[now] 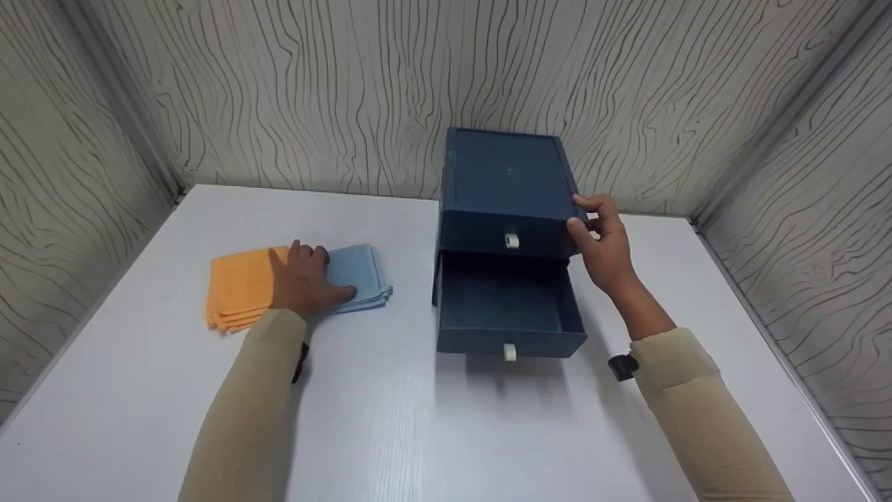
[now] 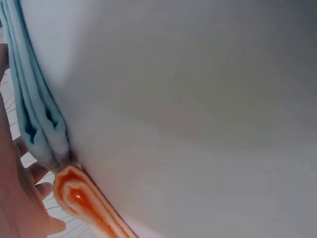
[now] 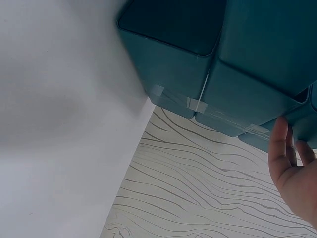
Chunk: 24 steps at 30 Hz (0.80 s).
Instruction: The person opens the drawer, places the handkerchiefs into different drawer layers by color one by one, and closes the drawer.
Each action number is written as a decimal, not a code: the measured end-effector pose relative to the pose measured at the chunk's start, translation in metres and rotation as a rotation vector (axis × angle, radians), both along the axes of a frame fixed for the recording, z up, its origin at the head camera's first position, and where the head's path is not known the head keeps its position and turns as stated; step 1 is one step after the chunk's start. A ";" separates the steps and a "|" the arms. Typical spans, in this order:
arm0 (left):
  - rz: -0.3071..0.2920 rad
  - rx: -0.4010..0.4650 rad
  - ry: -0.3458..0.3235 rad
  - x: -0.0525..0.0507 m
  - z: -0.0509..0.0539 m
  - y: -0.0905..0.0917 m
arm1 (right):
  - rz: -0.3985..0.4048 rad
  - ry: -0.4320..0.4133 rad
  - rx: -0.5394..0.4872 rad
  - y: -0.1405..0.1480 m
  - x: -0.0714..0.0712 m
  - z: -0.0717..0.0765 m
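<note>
In the head view, a folded orange cloth (image 1: 240, 282) and a folded blue cloth (image 1: 359, 272) lie side by side on the table. My left hand (image 1: 303, 282) rests across where they meet, thumb spread over the blue one. The left wrist view shows the layered folds of the blue cloth (image 2: 34, 94) and orange cloth (image 2: 89, 203) edge-on, beside part of the left hand (image 2: 20, 198). My right hand (image 1: 606, 247) holds the front right corner of a dark blue drawer unit (image 1: 512, 174), thumb and fingers about the corner. Its lower drawer (image 1: 512, 341) is pulled out, with no contents visible.
The upper drawer (image 1: 474, 233) is closed and has a small pale pull. A white table (image 1: 376, 425) carries everything, with wood-grain patterned walls (image 1: 313, 90) behind and at both sides. Clear tape (image 3: 198, 105) crosses the unit's side in the right wrist view.
</note>
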<state>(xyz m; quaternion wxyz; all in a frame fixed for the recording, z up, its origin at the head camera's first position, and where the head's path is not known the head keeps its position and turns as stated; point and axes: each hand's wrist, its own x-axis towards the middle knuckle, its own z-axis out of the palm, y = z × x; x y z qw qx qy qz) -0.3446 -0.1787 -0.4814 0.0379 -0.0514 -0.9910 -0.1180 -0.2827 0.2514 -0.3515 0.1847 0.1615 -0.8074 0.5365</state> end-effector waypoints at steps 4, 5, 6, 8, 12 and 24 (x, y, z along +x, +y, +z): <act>-0.006 -0.013 -0.003 0.001 0.001 0.000 | -0.006 0.000 0.007 0.000 0.000 0.000; -0.007 -0.014 0.001 0.001 0.001 0.001 | -0.006 0.000 0.007 0.000 0.000 0.000; -0.008 -0.013 0.005 0.001 0.001 0.001 | -0.006 0.001 0.008 0.000 0.000 0.000; -0.008 -0.011 0.015 0.001 0.001 0.001 | -0.003 0.001 0.009 0.000 0.000 0.000; -0.004 -0.002 0.019 0.001 0.001 0.002 | 0.001 -0.001 0.011 0.000 0.000 0.000; -0.003 -0.006 0.023 -0.001 0.007 0.011 | 0.009 -0.009 0.012 0.001 0.000 -0.002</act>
